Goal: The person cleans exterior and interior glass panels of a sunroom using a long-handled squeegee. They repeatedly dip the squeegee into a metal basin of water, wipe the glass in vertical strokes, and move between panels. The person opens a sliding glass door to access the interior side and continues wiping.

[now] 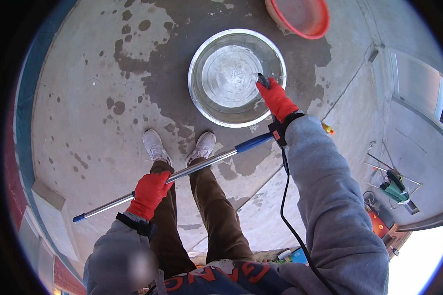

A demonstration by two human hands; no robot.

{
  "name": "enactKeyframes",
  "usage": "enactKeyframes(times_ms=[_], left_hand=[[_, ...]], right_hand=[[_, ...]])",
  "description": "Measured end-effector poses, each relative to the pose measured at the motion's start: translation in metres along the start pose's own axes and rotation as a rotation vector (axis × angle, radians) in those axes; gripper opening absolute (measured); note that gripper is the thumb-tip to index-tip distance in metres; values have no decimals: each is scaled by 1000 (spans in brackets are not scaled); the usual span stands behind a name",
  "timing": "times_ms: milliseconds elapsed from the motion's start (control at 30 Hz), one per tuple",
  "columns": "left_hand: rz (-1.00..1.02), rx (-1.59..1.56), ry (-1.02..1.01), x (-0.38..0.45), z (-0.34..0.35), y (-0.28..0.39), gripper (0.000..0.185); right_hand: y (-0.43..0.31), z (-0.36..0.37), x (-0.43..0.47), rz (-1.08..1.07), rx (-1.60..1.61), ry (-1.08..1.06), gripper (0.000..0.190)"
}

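My left hand (150,193), in a red glove, is closed around a metal telescopic pole (195,168) with blue grips, which slants up to the right. The pole's upper end passes behind a small black device at my right wrist. My right hand (276,98), also red-gloved, reaches over the right side of a large round metal basin (221,120) on the wet floor. Its fingers pinch a small dark object (263,80), whose kind I cannot tell. Clear water appears to lie in the basin.
A red plastic basin (311,34) stands beyond the metal one. A yellow bottle (328,128) lies right of my arm. Farther right, a green item (394,187) is beside a metal frame. Wet patches mark the concrete floor (96,143); a black cable hangs along my right sleeve.
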State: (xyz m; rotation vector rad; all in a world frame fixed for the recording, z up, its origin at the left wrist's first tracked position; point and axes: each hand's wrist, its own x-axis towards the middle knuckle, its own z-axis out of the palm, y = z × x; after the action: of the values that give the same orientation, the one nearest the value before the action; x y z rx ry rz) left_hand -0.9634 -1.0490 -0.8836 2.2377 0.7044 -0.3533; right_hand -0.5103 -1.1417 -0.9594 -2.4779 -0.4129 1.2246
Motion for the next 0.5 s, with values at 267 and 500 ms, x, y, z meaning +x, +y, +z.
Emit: enactKeyframes(times_ms=[267, 500], left_hand=[[-3, -63, -17, 3, -1, 6, 19], [35, -5, -55, 2, -4, -8, 18]], right_hand=[[-2, -10, -5, 94, 161, -49, 30], [-28, -23, 1, -109, 143, -197, 32]])
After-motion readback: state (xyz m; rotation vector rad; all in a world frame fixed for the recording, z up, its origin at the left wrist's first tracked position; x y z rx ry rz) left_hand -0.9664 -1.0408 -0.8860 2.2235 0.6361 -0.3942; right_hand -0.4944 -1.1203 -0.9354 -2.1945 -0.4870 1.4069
